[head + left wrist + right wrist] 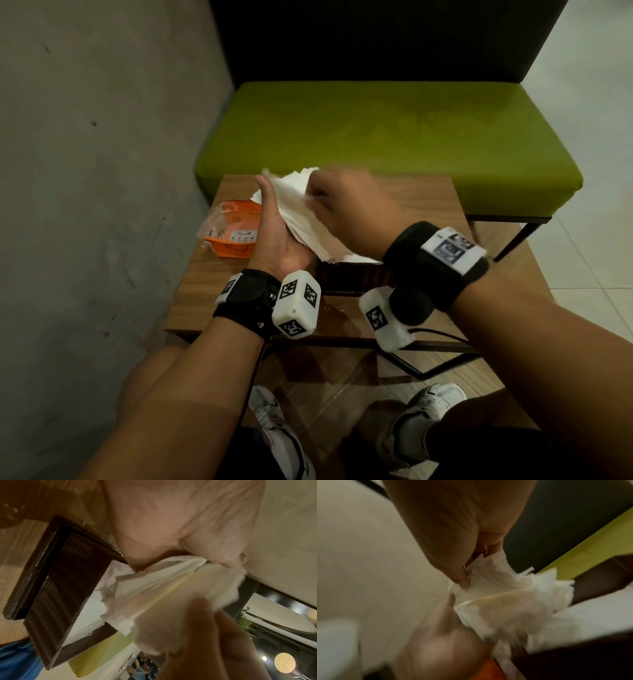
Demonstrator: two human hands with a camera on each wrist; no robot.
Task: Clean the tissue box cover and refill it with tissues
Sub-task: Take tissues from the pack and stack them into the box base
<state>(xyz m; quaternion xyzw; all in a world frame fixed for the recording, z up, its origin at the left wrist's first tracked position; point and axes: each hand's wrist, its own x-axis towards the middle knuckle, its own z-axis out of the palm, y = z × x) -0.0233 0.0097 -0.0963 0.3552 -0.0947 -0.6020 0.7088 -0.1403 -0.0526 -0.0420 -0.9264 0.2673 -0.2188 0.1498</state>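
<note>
A stack of white tissues (301,212), held up above the wooden table (191,291), over the near-left part of the dark tissue box cover (56,582). Cover lying on the table with ribbed side visible in the left wrist view and white tissue (96,601) already inside its open frame. Stack resting in the palm of the left hand (277,233), thumb up along the left edge, fingers hidden under the paper; hand clamped on the stack between thumb and palm, as seen in the left wrist view. Right hand (349,202) on the top right of the stack, thumb and fingers pinching the upper sheets together; blurred in the head view. Left of the hands, an orange and clear plastic tissue wrapper (233,229) lying on the table. Behind the table, a green bench seat (394,137) with dark backrest. At left, a grey wall (96,171). Below, white sneakers (274,431) on a tiled floor.
</note>
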